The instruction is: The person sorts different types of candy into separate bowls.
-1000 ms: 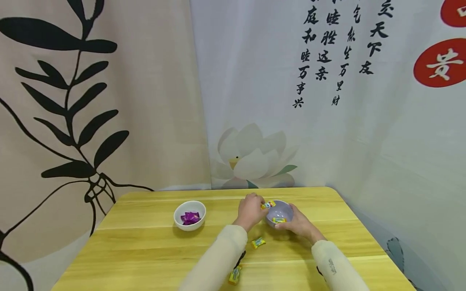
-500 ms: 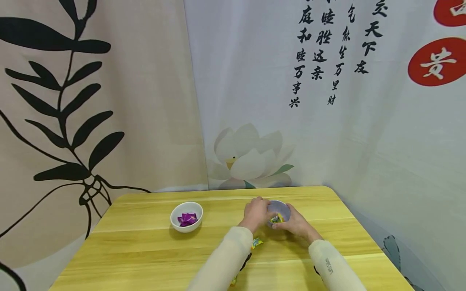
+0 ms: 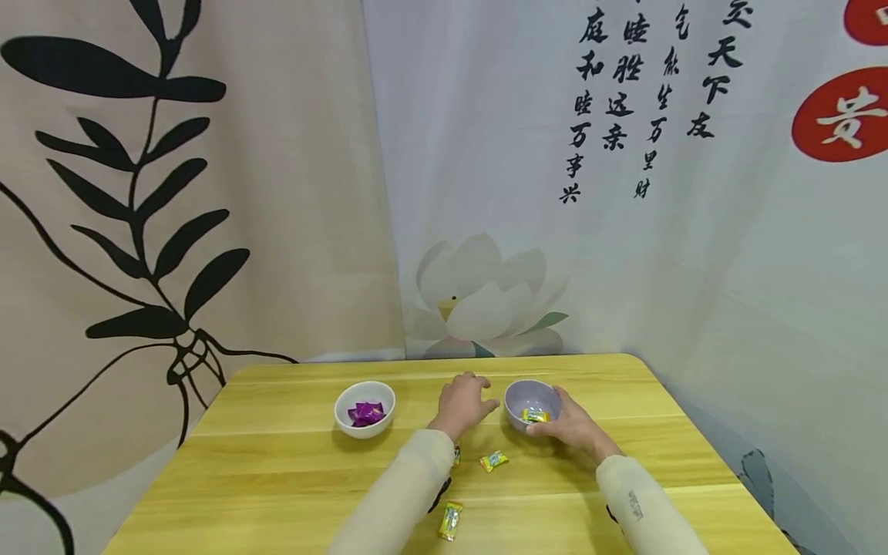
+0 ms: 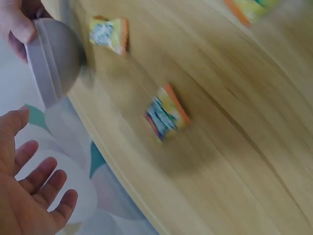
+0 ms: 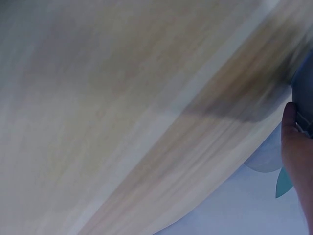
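My right hand (image 3: 572, 428) grips the side of a small grey-purple bowl (image 3: 513, 420), thumb near its front rim. Inside lies yellow wrapped candy (image 3: 535, 415). Just left of the bowl, my left hand (image 3: 463, 405) hovers with nothing in it; the left wrist view shows its fingers (image 4: 41, 178) loosely spread, apart from the bowl (image 4: 56, 58). On the table are a yellow candy (image 3: 493, 461) below the bowl, another candy (image 3: 450, 521) nearer the front, and a third candy (image 3: 456, 455) partly hidden by the left sleeve. In the right wrist view the bowl (image 5: 305, 98) is cut off.
A white bowl (image 3: 344, 420) holding purple wrapped candy (image 3: 365, 414) stands to the left. The wooden table (image 3: 264, 462) ends at a back edge close behind both bowls. A printed cloth backdrop (image 3: 312, 193) hangs behind it.
A second ago my left hand pinched a yellow candy at the bowl's rim. It reached over the bowl, let the candy go, and has drawn back left. My right hand keeps its grip.
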Demonstrator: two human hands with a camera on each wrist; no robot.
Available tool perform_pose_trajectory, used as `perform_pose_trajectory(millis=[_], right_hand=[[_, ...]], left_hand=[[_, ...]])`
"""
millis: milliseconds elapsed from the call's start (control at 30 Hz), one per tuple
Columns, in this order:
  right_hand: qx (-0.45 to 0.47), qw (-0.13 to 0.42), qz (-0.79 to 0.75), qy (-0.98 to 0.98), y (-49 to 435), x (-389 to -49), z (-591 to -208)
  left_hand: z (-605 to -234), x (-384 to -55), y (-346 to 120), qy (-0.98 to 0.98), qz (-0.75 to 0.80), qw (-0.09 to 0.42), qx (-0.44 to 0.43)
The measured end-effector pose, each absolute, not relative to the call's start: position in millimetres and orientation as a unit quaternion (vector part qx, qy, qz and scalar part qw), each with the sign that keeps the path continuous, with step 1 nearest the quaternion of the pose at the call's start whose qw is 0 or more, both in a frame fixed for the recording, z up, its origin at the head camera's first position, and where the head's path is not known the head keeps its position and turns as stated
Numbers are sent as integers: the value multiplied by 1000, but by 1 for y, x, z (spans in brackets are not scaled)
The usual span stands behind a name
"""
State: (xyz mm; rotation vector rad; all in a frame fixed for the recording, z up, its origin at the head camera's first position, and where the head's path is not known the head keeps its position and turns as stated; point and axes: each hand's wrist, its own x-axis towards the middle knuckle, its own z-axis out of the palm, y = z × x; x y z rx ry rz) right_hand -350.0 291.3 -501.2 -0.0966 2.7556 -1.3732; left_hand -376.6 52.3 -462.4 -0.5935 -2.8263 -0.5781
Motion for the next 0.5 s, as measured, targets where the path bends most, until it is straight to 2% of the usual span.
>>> perform_pose_trajectory(millis=[500], right_hand=[[-28, 38, -440, 897, 293, -351, -504]], left_hand=[[-481, -354, -1, -956, -222, 72, -176]])
